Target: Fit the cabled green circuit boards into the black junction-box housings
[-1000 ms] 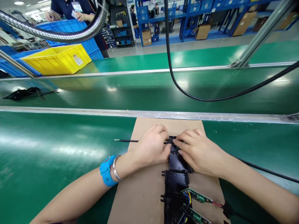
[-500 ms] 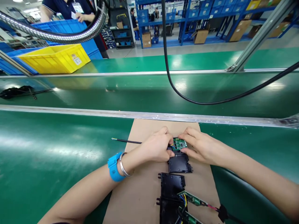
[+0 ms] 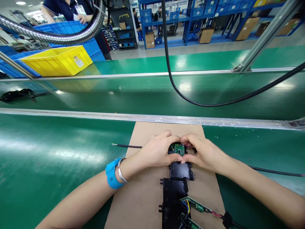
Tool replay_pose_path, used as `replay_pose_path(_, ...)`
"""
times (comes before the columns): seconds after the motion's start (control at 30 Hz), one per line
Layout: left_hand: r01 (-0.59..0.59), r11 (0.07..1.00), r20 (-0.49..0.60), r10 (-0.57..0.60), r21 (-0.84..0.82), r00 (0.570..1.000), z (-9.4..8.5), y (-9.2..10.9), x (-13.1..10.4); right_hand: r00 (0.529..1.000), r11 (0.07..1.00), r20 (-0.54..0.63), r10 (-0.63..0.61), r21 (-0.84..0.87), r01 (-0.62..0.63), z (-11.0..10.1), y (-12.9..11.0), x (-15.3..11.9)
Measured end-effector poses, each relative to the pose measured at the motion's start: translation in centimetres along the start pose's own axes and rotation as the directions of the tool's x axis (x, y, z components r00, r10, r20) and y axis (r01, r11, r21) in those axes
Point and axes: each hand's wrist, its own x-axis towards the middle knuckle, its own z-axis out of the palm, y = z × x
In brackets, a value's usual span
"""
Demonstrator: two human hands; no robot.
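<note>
A small green circuit board (image 3: 178,149) lies in the upper half of a black plastic case (image 3: 182,170) on a cardboard sheet. My left hand (image 3: 160,149) grips it from the left, thumb at the near edge and fingers at the far edge. From the right, my right hand (image 3: 199,149) pinches the same board, and the two thumbs almost meet. A black cable (image 3: 128,146) with bare wire ends comes out left from under my left hand. Closer to me sits a second open black case (image 3: 175,190), with wired circuit boards (image 3: 197,205) lying across its right side.
The cardboard sheet (image 3: 138,203) lies on a green work surface (image 3: 59,152), bounded by a metal rail (image 3: 107,115). A black cable (image 3: 209,105) hangs ahead. Behind stand a yellow bin (image 3: 59,60), blue bins and a person (image 3: 64,11). Another cable (image 3: 276,171) runs out at right.
The board has shifted left and sits lower into the case. My right hand has moved left towards my left hand. A cable now shows beyond my right forearm.
</note>
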Motion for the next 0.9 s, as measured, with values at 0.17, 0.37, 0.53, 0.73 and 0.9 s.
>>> replay_pose_path(0.17,-0.04,0.998,-0.025,0.041,0.048,0.999,0.6,-0.9,0.5,0.992,0.979,-0.03,0.124,0.165,-0.117,0.3,0.2,-0.1)
replay_pose_path(0.37,-0.063,0.992,0.0,0.063,0.107,0.998,0.5,-0.9,0.7,0.985,0.978,-0.172,-0.006,0.206,0.042,0.8,0.5,-0.1)
replay_pose_path(0.53,-0.066,0.974,0.03,0.062,0.216,0.998,0.3,-0.2,0.6,0.978,0.98,-0.182,-0.106,0.147,0.133,-0.4,0.4,-0.3)
replay_pose_path(0.73,-0.052,0.958,0.065,0.035,0.282,0.997,0.3,0.4,0.8,0.978,0.981,-0.095,0.188,0.061,-0.183,-2.0,0.4,-3.9)
replay_pose_path(0.9,-0.045,0.955,0.082,0.021,0.294,0.996,0.4,0.5,0.8,0.985,0.985,-0.164,0.061,-0.152,-0.087,-1.4,0.4,-5.2)
